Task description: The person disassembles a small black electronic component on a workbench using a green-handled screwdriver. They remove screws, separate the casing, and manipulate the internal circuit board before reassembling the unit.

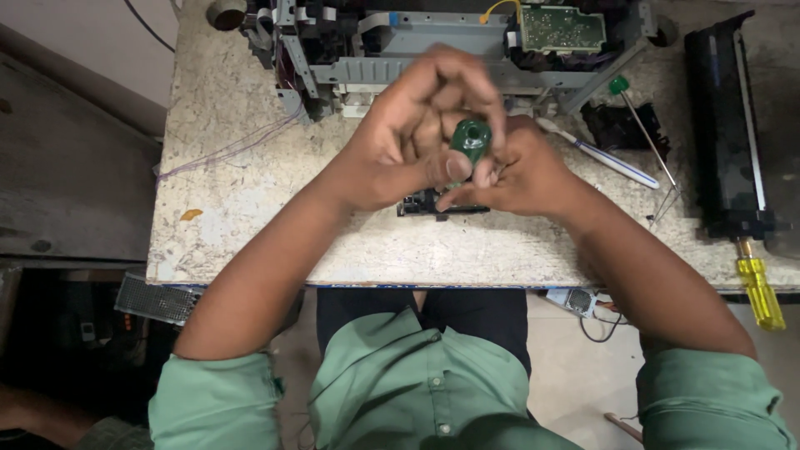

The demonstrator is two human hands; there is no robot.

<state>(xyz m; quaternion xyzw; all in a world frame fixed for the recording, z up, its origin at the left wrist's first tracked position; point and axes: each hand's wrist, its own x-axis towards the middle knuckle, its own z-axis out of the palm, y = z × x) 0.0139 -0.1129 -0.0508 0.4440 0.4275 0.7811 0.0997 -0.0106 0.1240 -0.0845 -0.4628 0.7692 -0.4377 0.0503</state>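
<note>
My left hand (408, 133) is curled around the green handle of a screwdriver (472, 137), which stands upright with its butt end towards me. My right hand (521, 171) is next to it, its fingers down against a small black part (425, 202) on the worn white table (233, 192). Most of that part lies hidden under both hands. The screwdriver's shaft and tip cannot be seen.
A stripped-open printer frame (433, 50) with a green circuit board (562, 29) stands at the table's far edge. To the right lie a thin green-capped screwdriver (642, 125), a white-blue pen-like tool (600, 154), a long black cartridge (725, 125) and a yellow-handled screwdriver (760, 292).
</note>
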